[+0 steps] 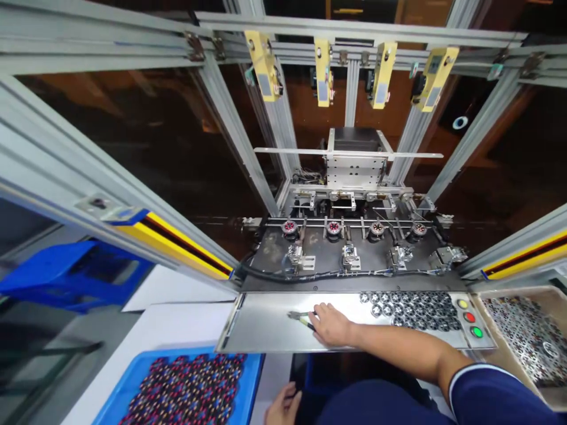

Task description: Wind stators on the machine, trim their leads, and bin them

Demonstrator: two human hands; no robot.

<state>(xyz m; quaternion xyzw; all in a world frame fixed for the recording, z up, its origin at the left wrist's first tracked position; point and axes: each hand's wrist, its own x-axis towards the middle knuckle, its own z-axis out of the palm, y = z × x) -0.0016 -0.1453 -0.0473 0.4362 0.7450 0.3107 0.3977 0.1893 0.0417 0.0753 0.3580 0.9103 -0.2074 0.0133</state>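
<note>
Metal-framed workstation, steel shelf (pixel 261 324), right hand (pixel 332 325) on pliers (pixel 299 316), blue tray (pixel 148 369)

4 ylw units (pixel 263 66) | 4 fixtures (pixel 333 230) | 3 btns (pixel 469 317) | 2 hands (pixel 332 324) | 1 pliers (pixel 296 315) | 1 blu tray (pixel 256 378)

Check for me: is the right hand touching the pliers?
Touching. The head view shows the right hand over the pliers, its fingers overlapping the handles with no gap visible between them.
</note>
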